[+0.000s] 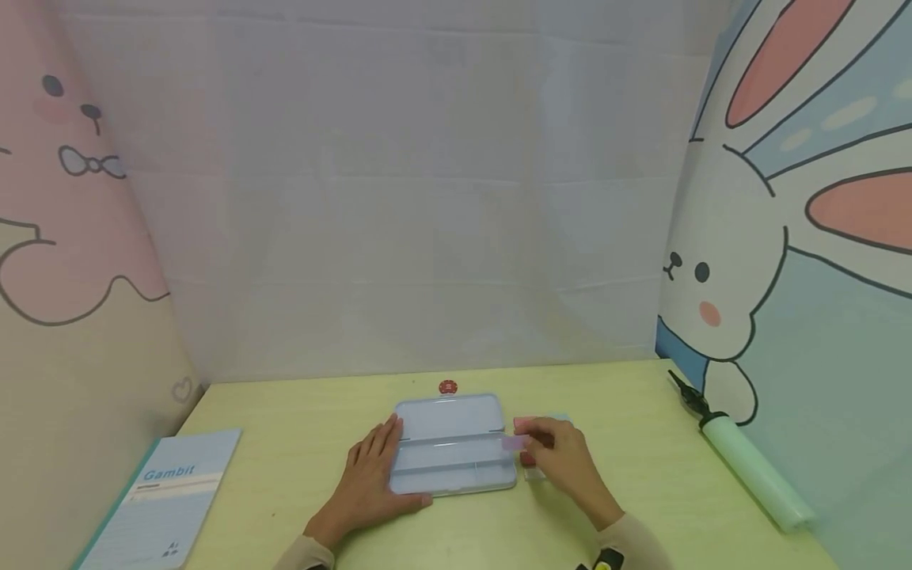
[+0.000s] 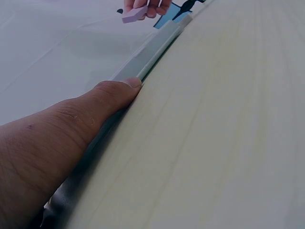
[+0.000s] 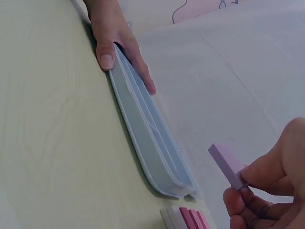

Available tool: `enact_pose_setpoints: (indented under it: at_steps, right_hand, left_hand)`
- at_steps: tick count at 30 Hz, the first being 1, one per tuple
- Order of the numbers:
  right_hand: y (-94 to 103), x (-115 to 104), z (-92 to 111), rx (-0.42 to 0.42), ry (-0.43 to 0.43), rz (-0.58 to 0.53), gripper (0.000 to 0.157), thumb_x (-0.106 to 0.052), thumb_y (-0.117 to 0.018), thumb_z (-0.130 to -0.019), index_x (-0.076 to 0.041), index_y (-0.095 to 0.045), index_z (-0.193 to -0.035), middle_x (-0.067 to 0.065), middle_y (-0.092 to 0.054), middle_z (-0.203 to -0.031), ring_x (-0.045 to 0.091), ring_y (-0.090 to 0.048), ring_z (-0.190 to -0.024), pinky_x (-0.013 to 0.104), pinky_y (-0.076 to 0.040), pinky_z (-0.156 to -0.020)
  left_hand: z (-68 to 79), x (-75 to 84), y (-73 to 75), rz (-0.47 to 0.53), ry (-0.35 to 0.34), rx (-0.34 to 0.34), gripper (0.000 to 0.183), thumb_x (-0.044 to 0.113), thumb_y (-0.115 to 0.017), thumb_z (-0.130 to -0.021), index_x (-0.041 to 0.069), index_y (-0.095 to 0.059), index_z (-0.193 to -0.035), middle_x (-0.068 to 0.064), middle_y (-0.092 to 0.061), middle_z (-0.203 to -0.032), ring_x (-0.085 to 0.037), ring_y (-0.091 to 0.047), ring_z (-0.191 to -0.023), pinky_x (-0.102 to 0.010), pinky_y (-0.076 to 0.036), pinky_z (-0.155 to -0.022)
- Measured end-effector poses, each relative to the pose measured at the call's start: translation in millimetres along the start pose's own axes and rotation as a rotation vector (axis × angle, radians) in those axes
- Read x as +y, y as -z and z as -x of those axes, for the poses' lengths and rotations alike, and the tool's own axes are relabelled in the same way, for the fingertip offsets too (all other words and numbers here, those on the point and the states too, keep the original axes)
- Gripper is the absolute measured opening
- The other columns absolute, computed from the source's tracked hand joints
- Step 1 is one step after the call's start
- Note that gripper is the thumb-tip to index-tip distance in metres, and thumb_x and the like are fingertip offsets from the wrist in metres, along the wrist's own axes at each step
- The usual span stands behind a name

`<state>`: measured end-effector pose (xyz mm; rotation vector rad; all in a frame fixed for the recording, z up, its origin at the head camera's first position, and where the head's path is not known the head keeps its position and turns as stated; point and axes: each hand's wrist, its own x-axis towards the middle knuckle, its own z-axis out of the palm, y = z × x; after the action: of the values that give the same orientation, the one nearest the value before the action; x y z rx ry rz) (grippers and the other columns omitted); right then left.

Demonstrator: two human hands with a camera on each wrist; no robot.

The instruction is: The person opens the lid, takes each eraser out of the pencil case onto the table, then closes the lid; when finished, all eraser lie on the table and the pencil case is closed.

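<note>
A pale blue pencil case (image 1: 454, 452) lies on the table with its lid raised at the back and its compartments showing. My left hand (image 1: 372, 479) rests against the case's left end, fingers straight along the side and thumb (image 2: 116, 93) on the front edge. Above the case's right end, my right hand (image 1: 565, 459) pinches a small purple eraser (image 3: 228, 164) between thumb and fingers. Beneath that hand, several more erasers (image 3: 186, 218), white, pink and red, sit in a row beside the case, partly hidden in the head view.
A notebook (image 1: 167, 499) marked Gambit lies at the table's left. Toward the right edge is a pale green hand pump (image 1: 755, 473) with a black nozzle. Behind the case sits a red round chip (image 1: 448, 386). White cloth (image 1: 427, 198) hangs at the back.
</note>
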<state>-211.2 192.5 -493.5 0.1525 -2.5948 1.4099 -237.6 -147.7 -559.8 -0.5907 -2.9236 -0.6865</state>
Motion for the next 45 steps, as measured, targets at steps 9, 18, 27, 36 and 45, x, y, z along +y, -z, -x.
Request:
enact_pose_setpoints:
  at_steps: [9, 18, 27, 36, 45]
  right_hand:
    - [29.5, 20, 13, 0.048, -0.057, 0.116, 0.017, -0.002, -0.071, -0.094, -0.012, -0.083, -0.1, 0.004, -0.082, -0.106, 0.007, -0.066, -0.087, 0.023, -0.054, -0.078]
    - [44.6, 34, 22, 0.011, -0.158, 0.208, 0.014, -0.005, -0.072, -0.091, -0.013, -0.083, -0.095, 0.002, -0.082, -0.098, 0.009, -0.063, -0.084, 0.027, -0.05, -0.077]
    - [50.2, 46, 22, -0.013, -0.188, 0.316, 0.015, -0.005, -0.071, -0.089, -0.013, -0.083, -0.093, 0.003, -0.082, -0.097, 0.015, -0.066, -0.089, 0.039, -0.053, -0.083]
    - [55.1, 49, 23, -0.006, -0.161, 0.333, 0.009, -0.008, -0.075, -0.09, -0.014, -0.08, -0.094, -0.002, -0.079, -0.092, 0.012, -0.063, -0.084, 0.034, -0.05, -0.078]
    - [55.1, 51, 27, 0.008, -0.12, 0.383, 0.008, -0.01, -0.078, -0.089, -0.011, -0.074, -0.096, -0.002, -0.067, -0.082, 0.011, -0.055, -0.075, 0.028, -0.043, -0.068]
  left_hand:
    - [-0.8, 0.1, 2.4, -0.004, -0.001, 0.016, 0.137, 0.086, -0.075, -0.074, 0.005, -0.023, -0.171, -0.014, -0.024, -0.18, -0.042, -0.029, -0.163, -0.068, -0.028, -0.125]
    - [-0.6, -1.2, 1.4, -0.026, -0.007, 0.022, 0.137, 0.087, -0.074, -0.073, 0.006, -0.023, -0.171, -0.012, -0.025, -0.18, -0.041, -0.03, -0.163, -0.067, -0.03, -0.124]
    - [0.8, -0.8, 1.8, -0.006, -0.001, 0.021, 0.138, 0.089, -0.074, -0.073, 0.007, -0.023, -0.172, -0.011, -0.024, -0.181, -0.041, -0.028, -0.163, -0.067, -0.028, -0.125]
    - [1.4, 1.2, 2.7, -0.022, -0.003, 0.019, 0.138, 0.089, -0.072, -0.074, 0.006, -0.022, -0.172, -0.012, -0.024, -0.181, -0.041, -0.029, -0.163, -0.066, -0.029, -0.124]
    - [0.4, 4.4, 4.4, 0.008, 0.013, 0.0, 0.137, 0.086, -0.075, -0.074, 0.006, -0.022, -0.172, -0.013, -0.022, -0.181, -0.043, -0.027, -0.164, -0.067, -0.027, -0.126]
